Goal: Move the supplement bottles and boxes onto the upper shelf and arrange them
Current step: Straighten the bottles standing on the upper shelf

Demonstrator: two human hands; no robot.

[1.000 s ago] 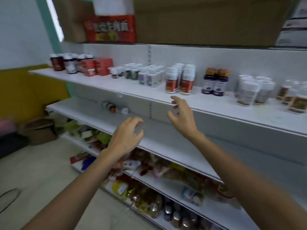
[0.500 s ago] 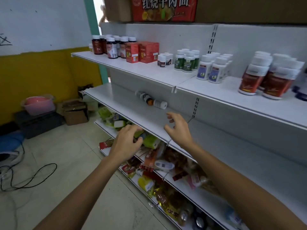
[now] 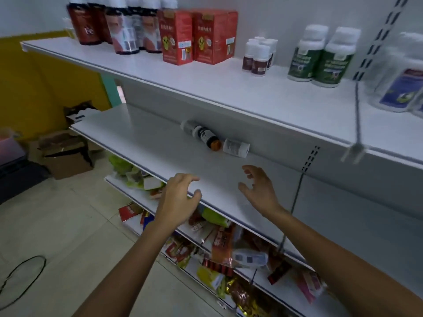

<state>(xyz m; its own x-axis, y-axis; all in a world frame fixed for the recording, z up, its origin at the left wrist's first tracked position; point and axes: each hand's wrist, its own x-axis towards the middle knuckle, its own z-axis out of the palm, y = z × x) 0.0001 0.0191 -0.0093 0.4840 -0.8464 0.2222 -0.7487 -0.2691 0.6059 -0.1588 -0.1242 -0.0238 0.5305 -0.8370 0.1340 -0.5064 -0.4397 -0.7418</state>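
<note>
Bottles are in neither hand: the left hand (image 3: 180,197) hangs over the front edge of the middle shelf (image 3: 142,133), fingers loosely curled and apart, empty. The right hand (image 3: 261,188), at its 3 o'clock, is spread open above the shelf, also empty. At 12 o'clock from the hands, apart from both, a dark bottle (image 3: 202,135) and a white bottle (image 3: 235,148) lie on their sides just beside each other at the back panel. Farther toward 12 the upper shelf (image 3: 229,88) carries upright brown bottles (image 3: 123,30), red boxes (image 3: 199,35) and green bottles (image 3: 320,58), while snack packs (image 3: 229,248) crowd the shelf at 6 o'clock.
</note>
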